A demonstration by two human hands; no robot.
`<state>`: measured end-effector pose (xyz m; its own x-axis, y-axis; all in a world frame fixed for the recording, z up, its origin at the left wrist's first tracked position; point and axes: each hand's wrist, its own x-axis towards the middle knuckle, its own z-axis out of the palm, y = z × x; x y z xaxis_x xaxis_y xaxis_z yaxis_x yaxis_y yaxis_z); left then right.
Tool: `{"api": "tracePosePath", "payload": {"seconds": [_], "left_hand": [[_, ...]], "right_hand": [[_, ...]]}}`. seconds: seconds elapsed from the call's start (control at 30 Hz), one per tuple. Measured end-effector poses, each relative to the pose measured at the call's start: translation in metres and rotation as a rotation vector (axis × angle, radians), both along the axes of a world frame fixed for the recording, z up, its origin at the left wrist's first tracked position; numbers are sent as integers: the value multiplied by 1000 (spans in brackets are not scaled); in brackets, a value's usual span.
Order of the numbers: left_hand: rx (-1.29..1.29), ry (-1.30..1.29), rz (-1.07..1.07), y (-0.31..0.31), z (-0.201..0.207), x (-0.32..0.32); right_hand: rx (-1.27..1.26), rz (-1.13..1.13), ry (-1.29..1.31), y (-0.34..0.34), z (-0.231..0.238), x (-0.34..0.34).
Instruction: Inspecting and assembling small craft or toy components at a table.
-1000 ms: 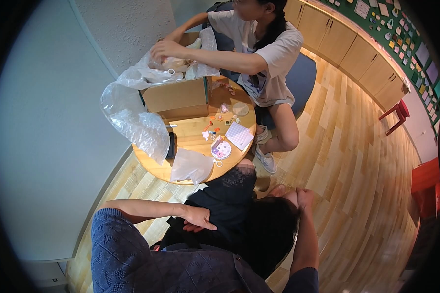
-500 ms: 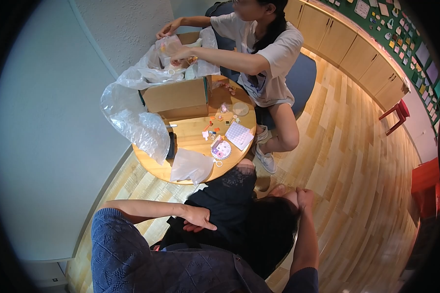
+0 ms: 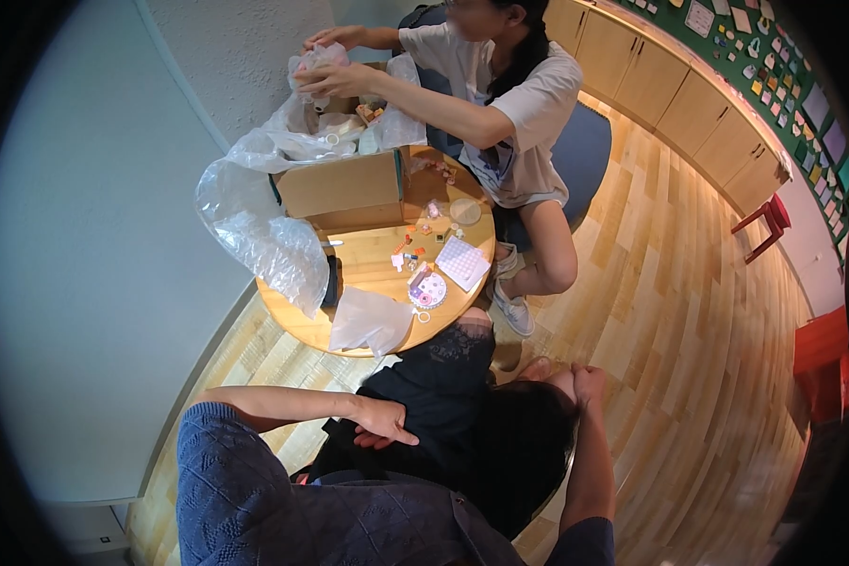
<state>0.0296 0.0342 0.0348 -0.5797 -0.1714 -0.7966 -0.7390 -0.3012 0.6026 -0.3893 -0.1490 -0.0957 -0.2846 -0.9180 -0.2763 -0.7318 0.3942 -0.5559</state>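
My left hand rests over the dark clothing on my lap. Its fingers are loosely apart, and nothing shows in them. Beside my bare knee, my right hand is curled closed, its palm hidden. Neither hand touches the round wooden table ahead. On that table lie a small round decorated piece, a lilac checked square, a translucent bag and several tiny colourful parts.
Across the table, a seated person holds a clear bag with pinkish contents above an open cardboard box. Plastic wrap spills over the table's left edge beside a dark object. A red stool stands at right.
The other person has raised the clear bag from the box, and both their hands are now on it higher up. My own hands have not visibly moved.
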Motion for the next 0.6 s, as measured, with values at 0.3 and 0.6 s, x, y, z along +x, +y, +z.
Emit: {"api": "tracePosePath", "payload": {"seconds": [0.3, 0.6], "left_hand": [[3, -5, 1, 1, 0, 0], [4, 1, 18, 0, 1, 0]], "right_hand": [[8, 6, 27, 1, 10, 5], [-45, 7, 5, 2, 5, 4]]}}
